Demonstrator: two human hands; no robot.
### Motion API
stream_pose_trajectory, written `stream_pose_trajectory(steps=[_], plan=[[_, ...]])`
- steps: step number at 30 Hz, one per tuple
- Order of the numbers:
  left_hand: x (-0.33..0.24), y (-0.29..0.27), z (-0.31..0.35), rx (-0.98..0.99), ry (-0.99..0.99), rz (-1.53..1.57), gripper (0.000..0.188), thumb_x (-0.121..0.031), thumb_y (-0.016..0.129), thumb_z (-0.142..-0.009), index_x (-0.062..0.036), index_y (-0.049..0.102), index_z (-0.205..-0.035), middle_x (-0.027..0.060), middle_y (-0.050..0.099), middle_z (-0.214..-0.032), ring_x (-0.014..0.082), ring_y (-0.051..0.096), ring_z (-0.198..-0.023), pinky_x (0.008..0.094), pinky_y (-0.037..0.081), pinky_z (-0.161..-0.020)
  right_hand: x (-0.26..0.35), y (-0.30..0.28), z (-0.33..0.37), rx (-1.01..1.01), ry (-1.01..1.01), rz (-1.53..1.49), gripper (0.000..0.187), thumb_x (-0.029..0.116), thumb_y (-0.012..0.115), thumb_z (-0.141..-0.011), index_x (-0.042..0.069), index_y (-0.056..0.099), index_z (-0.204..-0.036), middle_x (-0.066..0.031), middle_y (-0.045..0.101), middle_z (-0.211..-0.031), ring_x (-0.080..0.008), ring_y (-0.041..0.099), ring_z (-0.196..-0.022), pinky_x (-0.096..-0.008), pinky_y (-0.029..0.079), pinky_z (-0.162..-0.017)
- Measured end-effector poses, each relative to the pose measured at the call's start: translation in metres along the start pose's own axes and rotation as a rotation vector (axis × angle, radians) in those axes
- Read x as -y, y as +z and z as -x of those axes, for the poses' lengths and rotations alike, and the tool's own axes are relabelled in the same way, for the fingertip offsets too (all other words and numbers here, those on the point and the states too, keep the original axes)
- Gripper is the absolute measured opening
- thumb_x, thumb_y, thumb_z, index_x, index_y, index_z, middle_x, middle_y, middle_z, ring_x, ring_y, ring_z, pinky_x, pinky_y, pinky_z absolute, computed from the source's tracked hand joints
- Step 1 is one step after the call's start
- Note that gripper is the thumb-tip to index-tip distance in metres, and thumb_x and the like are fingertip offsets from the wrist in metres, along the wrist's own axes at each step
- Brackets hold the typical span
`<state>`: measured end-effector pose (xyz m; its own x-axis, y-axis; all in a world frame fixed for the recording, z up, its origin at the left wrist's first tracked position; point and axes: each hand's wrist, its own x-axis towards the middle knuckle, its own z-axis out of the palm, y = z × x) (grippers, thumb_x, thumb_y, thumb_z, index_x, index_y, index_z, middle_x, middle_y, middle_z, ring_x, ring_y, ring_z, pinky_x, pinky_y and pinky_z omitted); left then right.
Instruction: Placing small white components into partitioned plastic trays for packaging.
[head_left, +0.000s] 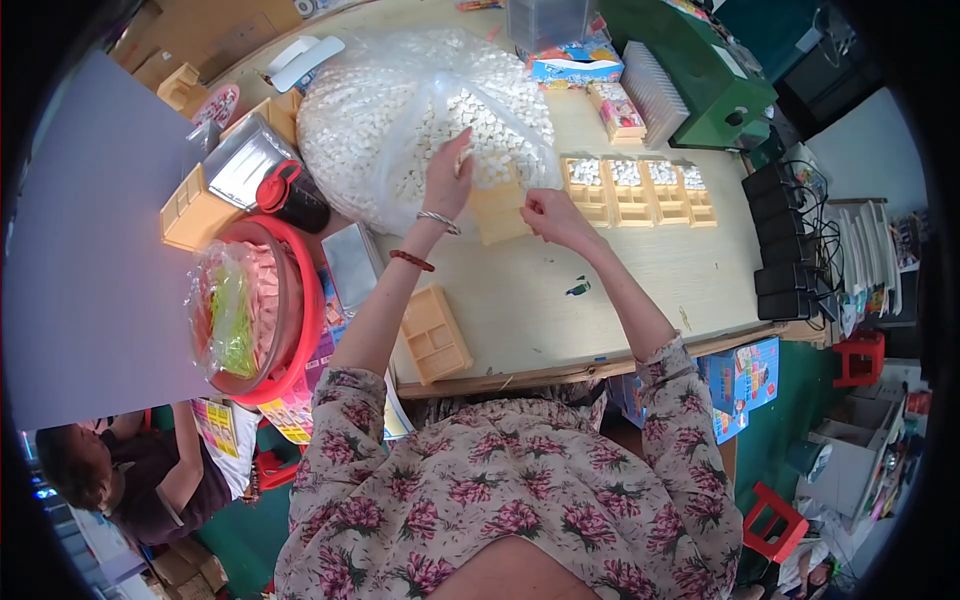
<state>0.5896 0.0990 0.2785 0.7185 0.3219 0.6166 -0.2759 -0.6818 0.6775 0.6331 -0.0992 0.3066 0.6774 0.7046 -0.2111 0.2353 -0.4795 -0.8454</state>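
A pale yellow compartment tray [503, 222] lies on the table against the big clear bag [335, 125] of small white pieces. White pieces sit in its far compartment. My right hand [562, 218] is closed at the tray's right edge, fingertips pinching it. My left hand [449, 182] is at the front of the bag, just left of the tray's far end. Its fingers are apart, with nothing visible between them. To the right stands a row of several similar trays [632, 206], with white pieces in their far compartments.
Near the front edge lies another yellow tray [434, 336]. At left are a dark red-lidded bottle [293, 198] and a red basin [312, 290] with bagged pieces. Black boxes with cables [783, 235] line the right edge; a green machine [680, 70] stands behind. A seated person [150, 470] is at lower left.
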Motion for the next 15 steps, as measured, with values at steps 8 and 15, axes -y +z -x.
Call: stream_pose_trajectory(steps=[8,15], plan=[[0.037,-0.040,0.015,0.356,-0.320,-0.245,0.024,-0.007,0.058,-0.074,-0.0055,0.062,-0.097,0.0112,0.057,-0.093,0.0216,0.058,-0.076,0.0289,0.047,-0.066,-0.024,-0.006,0.007,-0.108,-0.148,0.231,0.022,0.018,0.049,-0.084,0.002,0.048,-0.069,-0.0041,0.050,-0.055,-0.0095,0.049,-0.046,-0.0245,0.040,-0.041],[0.026,-0.034,0.017,0.447,-0.348,-0.327,0.023,-0.011,0.061,-0.069,-0.0071,0.061,-0.091,0.0148,0.055,-0.093,0.0320,0.051,-0.092,0.0373,0.044,-0.080,-0.012,-0.016,0.020,-0.156,-0.127,0.307,0.017,0.015,0.049,-0.081,-0.001,0.050,-0.076,-0.0187,0.055,-0.069,-0.0348,0.055,-0.070,-0.0417,0.042,-0.062]])
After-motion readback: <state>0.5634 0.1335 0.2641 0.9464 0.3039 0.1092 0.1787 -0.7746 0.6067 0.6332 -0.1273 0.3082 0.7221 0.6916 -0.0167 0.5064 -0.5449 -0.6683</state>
